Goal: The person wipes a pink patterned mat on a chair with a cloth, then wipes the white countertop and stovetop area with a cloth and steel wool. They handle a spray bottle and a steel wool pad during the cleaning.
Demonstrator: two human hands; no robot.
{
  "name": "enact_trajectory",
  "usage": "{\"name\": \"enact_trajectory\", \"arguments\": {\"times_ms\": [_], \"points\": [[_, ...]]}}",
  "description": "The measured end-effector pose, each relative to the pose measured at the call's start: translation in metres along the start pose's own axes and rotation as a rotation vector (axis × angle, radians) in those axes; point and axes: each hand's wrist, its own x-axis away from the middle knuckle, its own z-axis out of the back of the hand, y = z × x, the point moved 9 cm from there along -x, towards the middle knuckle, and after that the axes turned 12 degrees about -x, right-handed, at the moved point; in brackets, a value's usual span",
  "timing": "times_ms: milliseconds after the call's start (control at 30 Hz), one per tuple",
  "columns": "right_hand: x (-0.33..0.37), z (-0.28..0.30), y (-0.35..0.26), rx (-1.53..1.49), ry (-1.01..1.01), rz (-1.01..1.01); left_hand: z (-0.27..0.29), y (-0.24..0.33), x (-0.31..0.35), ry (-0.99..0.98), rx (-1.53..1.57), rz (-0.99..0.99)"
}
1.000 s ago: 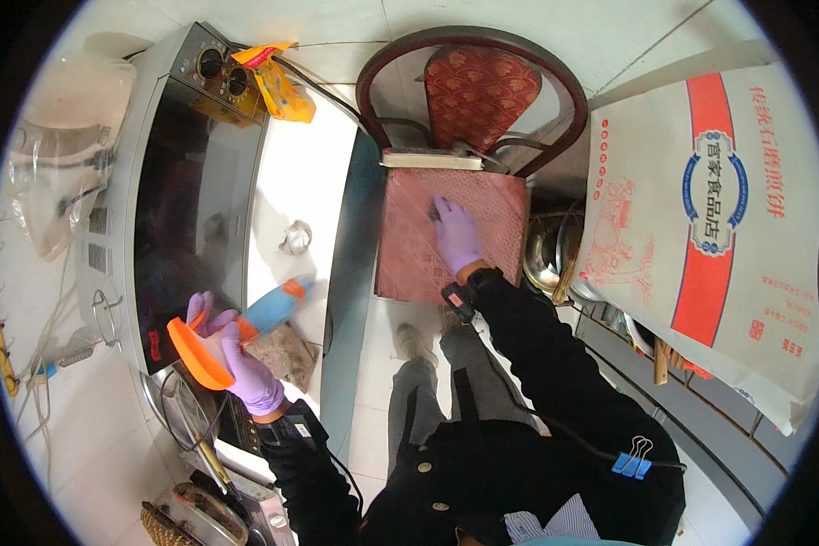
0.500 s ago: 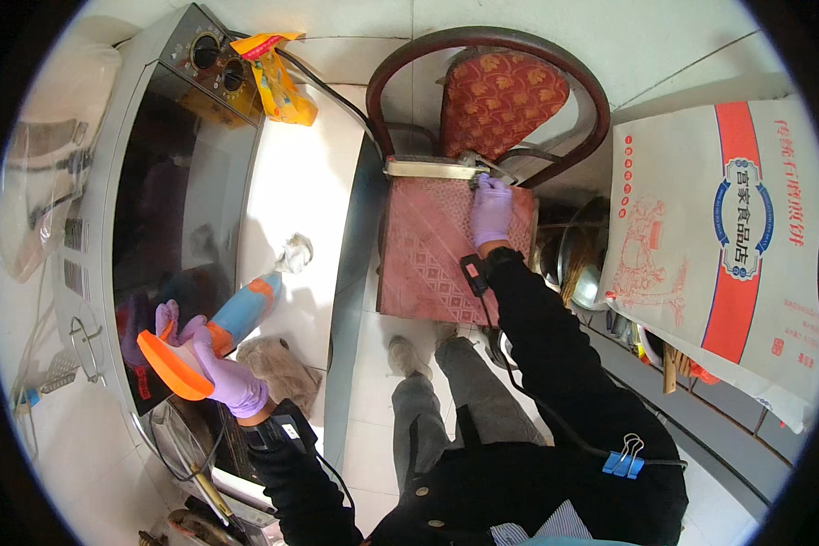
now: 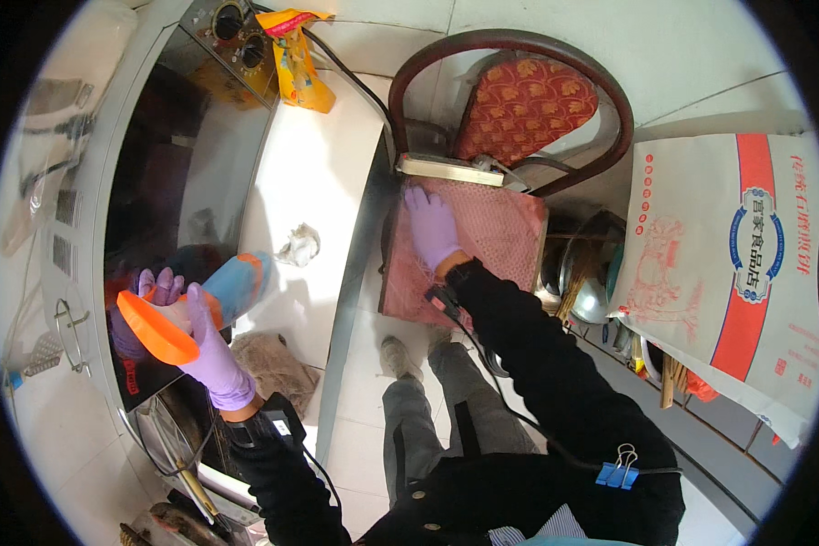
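My left hand, in a purple glove, grips a bottle with a blue and orange body and an orange base, held tilted in front of the dark glass door of an oven. My right hand, also gloved in purple, lies flat with fingers apart on the pink woven seat cushion of a red chair. A flat pale strip with a cable rests at the back of the seat, just beyond my fingertips.
A crumpled white rag lies on the white counter. A yellow packet sits near the oven knobs. A brown cloth lies at the counter's near end. A large printed sack and metal pots stand on the right.
My left hand has lifted the bottle higher and closer to the oven door. My right hand has slid toward the left rear of the seat cushion.
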Motion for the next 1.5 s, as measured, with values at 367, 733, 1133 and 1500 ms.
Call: {"name": "enact_trajectory", "arguments": {"times_ms": [367, 733, 1133, 1500], "points": [[-0.014, -0.006, -0.013, 0.036, -0.028, -0.017, 0.007, -0.037, 0.050, -0.138, -0.084, 0.157], [-0.023, -0.002, -0.006, 0.148, 0.178, -0.030, 0.021, -0.047, 0.088, -0.176, -0.150, 0.107], [-0.034, -0.024, 0.007, -0.064, 0.121, -0.224, -0.004, -0.075, 0.192, -0.329, -0.051, 0.096], [-0.009, 0.001, -0.020, 0.169, 0.203, 0.031, -0.012, -0.096, 0.206, -0.372, -0.200, 0.019]]}}
